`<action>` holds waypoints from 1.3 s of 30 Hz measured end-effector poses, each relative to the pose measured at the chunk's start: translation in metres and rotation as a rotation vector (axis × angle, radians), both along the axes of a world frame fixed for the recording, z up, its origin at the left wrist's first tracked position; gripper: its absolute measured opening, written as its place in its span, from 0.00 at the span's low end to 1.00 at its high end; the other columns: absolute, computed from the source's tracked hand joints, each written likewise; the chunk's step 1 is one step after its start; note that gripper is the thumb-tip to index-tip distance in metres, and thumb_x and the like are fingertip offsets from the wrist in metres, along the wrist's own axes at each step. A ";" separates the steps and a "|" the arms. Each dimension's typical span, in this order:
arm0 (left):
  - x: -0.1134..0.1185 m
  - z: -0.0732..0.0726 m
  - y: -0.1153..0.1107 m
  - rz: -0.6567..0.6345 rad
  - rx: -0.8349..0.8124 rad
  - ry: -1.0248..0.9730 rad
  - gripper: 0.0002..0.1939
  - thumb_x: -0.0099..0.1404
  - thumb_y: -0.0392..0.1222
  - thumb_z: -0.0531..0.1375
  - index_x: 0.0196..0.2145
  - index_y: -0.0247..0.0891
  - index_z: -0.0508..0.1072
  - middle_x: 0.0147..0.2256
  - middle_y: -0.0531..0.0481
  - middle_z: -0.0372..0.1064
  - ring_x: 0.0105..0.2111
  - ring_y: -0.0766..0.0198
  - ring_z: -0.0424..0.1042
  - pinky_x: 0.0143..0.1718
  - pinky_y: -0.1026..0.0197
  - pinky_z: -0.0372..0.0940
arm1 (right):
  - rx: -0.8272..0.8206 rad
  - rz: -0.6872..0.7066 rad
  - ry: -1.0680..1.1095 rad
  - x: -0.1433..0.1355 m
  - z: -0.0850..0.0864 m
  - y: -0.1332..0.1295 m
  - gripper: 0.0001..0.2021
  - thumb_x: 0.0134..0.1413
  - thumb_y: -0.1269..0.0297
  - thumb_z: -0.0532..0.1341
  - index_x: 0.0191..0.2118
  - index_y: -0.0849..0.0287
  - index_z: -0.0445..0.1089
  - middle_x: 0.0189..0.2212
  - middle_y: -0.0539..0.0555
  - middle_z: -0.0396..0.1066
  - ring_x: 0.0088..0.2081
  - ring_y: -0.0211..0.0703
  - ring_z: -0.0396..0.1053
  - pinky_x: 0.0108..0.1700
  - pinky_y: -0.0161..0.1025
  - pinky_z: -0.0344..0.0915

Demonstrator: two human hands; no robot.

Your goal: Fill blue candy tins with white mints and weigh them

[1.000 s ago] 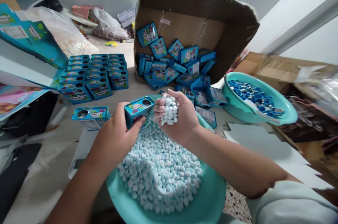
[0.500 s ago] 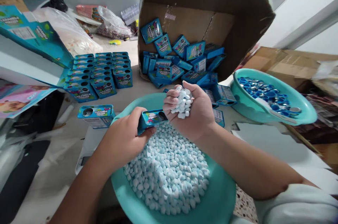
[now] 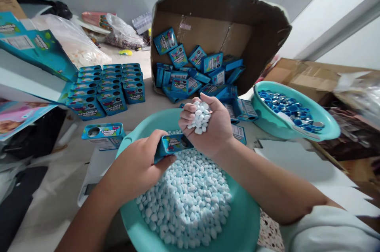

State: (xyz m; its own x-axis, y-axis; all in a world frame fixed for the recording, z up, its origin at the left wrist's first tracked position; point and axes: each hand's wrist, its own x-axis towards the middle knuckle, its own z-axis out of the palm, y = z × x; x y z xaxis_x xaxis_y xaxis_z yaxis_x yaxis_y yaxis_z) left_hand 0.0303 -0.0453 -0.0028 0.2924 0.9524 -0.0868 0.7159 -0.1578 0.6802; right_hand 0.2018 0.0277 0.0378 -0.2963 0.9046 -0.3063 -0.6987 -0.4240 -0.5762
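Observation:
My left hand [image 3: 148, 161] is closed around a small blue candy box [image 3: 173, 144] with a dark round hole in its top, tilted over a turquoise basin [image 3: 246, 220]. Pale blue and white candies [image 3: 190, 192] are heaped in that basin. Cupped beside the box, my right hand [image 3: 212, 129] holds a handful of the same candies [image 3: 200, 116], its fingers curled round them. The hand's edge overlaps the holed end of the box, so whether they touch I cannot tell.
Filled rows of blue boxes [image 3: 111, 101] stand at the left, with one box [image 3: 103, 135] on a white scale [image 3: 92, 182]. A tipped carton [image 3: 252, 14] holds jumbled boxes. At the right, another turquoise basin [image 3: 329, 125] contains blue and silvery caps [image 3: 287, 107].
The camera view has shifted a little, so the surroundings sit lower and further left. Both hands keep nearly the same pose, still holding the box and the candies.

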 end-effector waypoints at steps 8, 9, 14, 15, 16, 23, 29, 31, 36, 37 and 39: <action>0.000 -0.003 -0.001 -0.028 0.021 0.016 0.17 0.70 0.53 0.54 0.52 0.44 0.66 0.42 0.47 0.76 0.40 0.52 0.75 0.34 0.57 0.60 | -0.030 -0.012 0.010 -0.001 -0.002 0.002 0.15 0.61 0.62 0.58 0.23 0.57 0.59 0.18 0.46 0.65 0.18 0.32 0.60 0.22 0.28 0.59; 0.000 -0.004 -0.001 -0.036 0.032 0.018 0.17 0.70 0.53 0.54 0.51 0.43 0.66 0.42 0.47 0.76 0.40 0.51 0.75 0.34 0.57 0.60 | -0.031 -0.015 0.013 0.000 -0.002 0.002 0.15 0.60 0.62 0.58 0.23 0.57 0.59 0.18 0.47 0.65 0.18 0.32 0.60 0.22 0.28 0.60; 0.000 -0.006 -0.001 -0.048 0.049 0.031 0.18 0.70 0.55 0.53 0.51 0.44 0.66 0.42 0.46 0.75 0.41 0.50 0.75 0.34 0.57 0.60 | -0.063 -0.034 0.023 0.000 -0.003 0.002 0.16 0.61 0.63 0.56 0.22 0.57 0.60 0.17 0.48 0.65 0.18 0.33 0.61 0.22 0.29 0.60; 0.000 -0.006 -0.001 -0.047 0.050 0.032 0.18 0.70 0.55 0.53 0.51 0.44 0.66 0.41 0.47 0.75 0.41 0.50 0.75 0.35 0.57 0.60 | -0.071 -0.035 0.025 0.000 -0.003 0.002 0.16 0.61 0.63 0.55 0.22 0.57 0.60 0.17 0.48 0.64 0.18 0.33 0.61 0.22 0.29 0.60; 0.000 -0.005 -0.001 -0.047 0.049 0.032 0.18 0.70 0.55 0.53 0.51 0.44 0.66 0.41 0.47 0.75 0.40 0.51 0.75 0.35 0.57 0.60 | -0.077 -0.036 0.027 -0.001 -0.003 0.002 0.16 0.62 0.62 0.55 0.22 0.57 0.60 0.17 0.48 0.64 0.18 0.33 0.60 0.22 0.29 0.60; 0.000 -0.004 0.000 -0.034 0.039 0.011 0.18 0.70 0.56 0.53 0.51 0.44 0.65 0.38 0.50 0.74 0.35 0.54 0.74 0.33 0.58 0.59 | -0.053 -0.029 0.033 -0.001 0.000 0.001 0.16 0.61 0.63 0.56 0.22 0.57 0.60 0.17 0.48 0.65 0.18 0.33 0.60 0.22 0.29 0.59; 0.000 -0.004 0.000 -0.028 0.053 0.003 0.17 0.70 0.55 0.54 0.50 0.44 0.66 0.38 0.49 0.75 0.36 0.54 0.74 0.33 0.58 0.59 | -0.059 -0.043 0.013 0.000 0.002 0.000 0.18 0.63 0.62 0.53 0.21 0.57 0.60 0.17 0.48 0.64 0.17 0.33 0.60 0.21 0.30 0.59; 0.000 -0.004 0.000 -0.031 0.053 -0.004 0.17 0.70 0.55 0.54 0.49 0.44 0.66 0.37 0.50 0.74 0.35 0.54 0.74 0.33 0.58 0.59 | -0.048 -0.047 0.005 0.000 0.002 0.000 0.18 0.63 0.62 0.53 0.21 0.57 0.60 0.17 0.48 0.65 0.18 0.34 0.60 0.21 0.30 0.60; 0.000 -0.005 -0.001 -0.019 0.065 -0.016 0.16 0.70 0.54 0.55 0.49 0.44 0.65 0.34 0.52 0.73 0.34 0.55 0.73 0.31 0.59 0.58 | -0.039 -0.047 -0.002 0.001 0.002 0.000 0.17 0.62 0.62 0.54 0.21 0.57 0.61 0.18 0.48 0.66 0.19 0.34 0.62 0.22 0.30 0.61; 0.000 -0.005 -0.001 -0.017 0.065 -0.019 0.16 0.70 0.54 0.55 0.49 0.44 0.65 0.34 0.52 0.73 0.34 0.55 0.73 0.31 0.59 0.57 | -0.031 -0.044 -0.002 0.002 0.002 0.000 0.17 0.62 0.62 0.55 0.22 0.57 0.61 0.18 0.48 0.66 0.19 0.34 0.63 0.23 0.30 0.61; 0.000 -0.005 -0.001 -0.016 0.063 -0.025 0.15 0.70 0.53 0.55 0.49 0.44 0.65 0.33 0.53 0.73 0.34 0.55 0.73 0.31 0.59 0.57 | -0.009 -0.031 -0.001 0.003 0.001 0.000 0.16 0.60 0.61 0.57 0.22 0.57 0.61 0.18 0.48 0.67 0.20 0.34 0.63 0.24 0.30 0.62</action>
